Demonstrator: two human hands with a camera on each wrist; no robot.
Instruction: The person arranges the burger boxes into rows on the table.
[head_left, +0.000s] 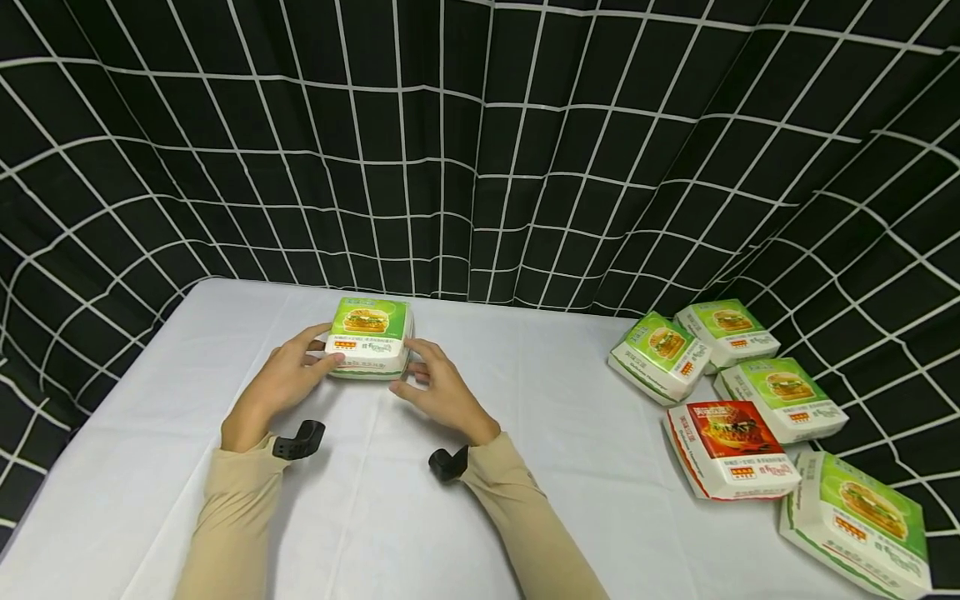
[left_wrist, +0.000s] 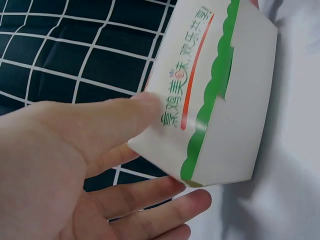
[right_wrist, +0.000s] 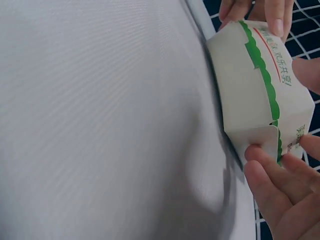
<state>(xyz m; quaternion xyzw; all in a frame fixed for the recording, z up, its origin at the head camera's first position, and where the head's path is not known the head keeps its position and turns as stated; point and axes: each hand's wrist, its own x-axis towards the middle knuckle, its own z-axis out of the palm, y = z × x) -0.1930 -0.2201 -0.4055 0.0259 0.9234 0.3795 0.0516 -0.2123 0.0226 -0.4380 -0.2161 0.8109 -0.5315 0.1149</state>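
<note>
A green-and-white burger box (head_left: 372, 329) with a burger picture on its lid sits on the white cloth, near the back of the table. My left hand (head_left: 288, 371) holds its left side, thumb on the front face and fingers round the corner. In the left wrist view, the thumb lies on the printed front while the lower fingers of the left hand (left_wrist: 135, 200) extend past the corner. At the opposite side my right hand (head_left: 442, 387) holds the box. The right wrist view shows fingertips of that right hand (right_wrist: 285, 185) against the box's side flap, thumb at the front.
At the right of the table (head_left: 570, 467) stands a group of burger boxes: several green ones, such as the near green box (head_left: 862, 521), and one red box (head_left: 731, 450). Behind hangs a black curtain (head_left: 480, 150) with a white grid. Each wrist wears a black band.
</note>
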